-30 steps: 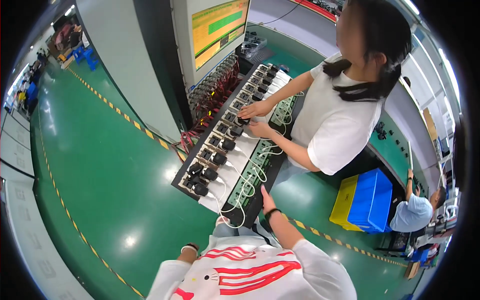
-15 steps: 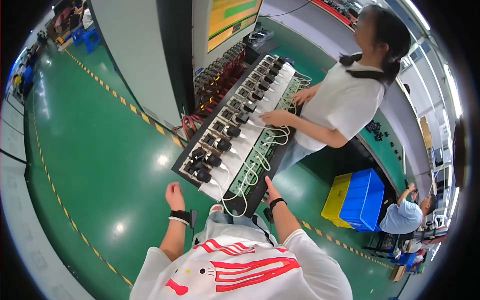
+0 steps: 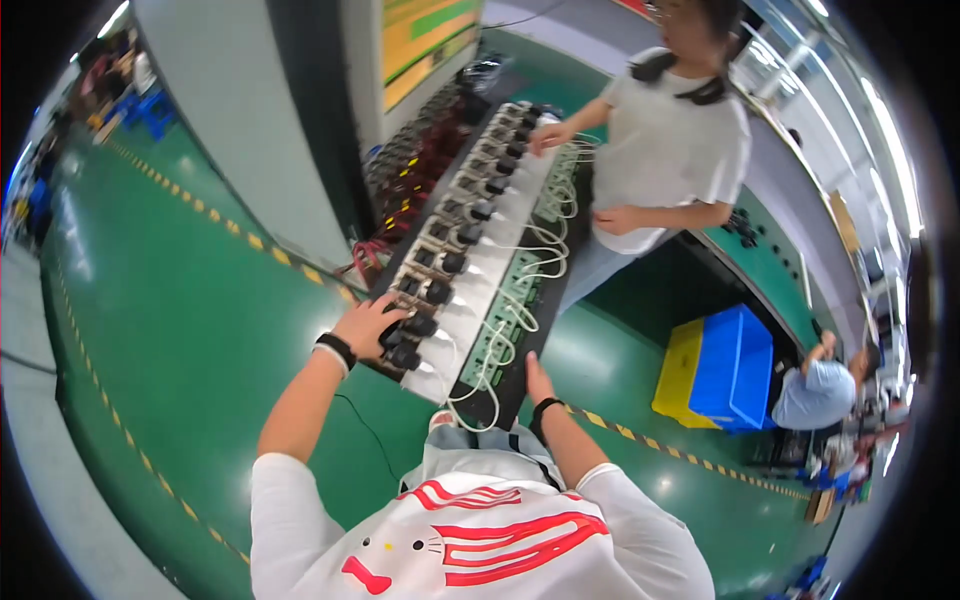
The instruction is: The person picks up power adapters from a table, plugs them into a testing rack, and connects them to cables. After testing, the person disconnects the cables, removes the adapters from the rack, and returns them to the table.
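A long sloping test board (image 3: pixel 440 360) with a white strip, a row of sockets and a green strip stretches away from me. Black power adapters (image 3: pixel 437 291) sit in the sockets, with white cables (image 3: pixel 497 352) looping from them to the green strip. At the near left end, my left hand (image 3: pixel 366 326) has its fingers curled round a black adapter, largely covered by the hand. My right hand (image 3: pixel 539 380) is at the board's near right edge, fingers stretched along its black side. It holds nothing that I can see.
A co-worker (image 3: pixel 670 150) stands at the board's right side, one hand over its far sockets. Blue and yellow crates (image 3: pixel 735 365) stand on the floor at right. Red cables (image 3: pixel 400 225) and a grey cabinet (image 3: pixel 235 120) border the left. Another person (image 3: pixel 815 390) sits far right.
My left hand has moved up and forward from beside the board onto the near adapters. My right hand stays by the edge. The co-worker's one hand has shifted to the far sockets.
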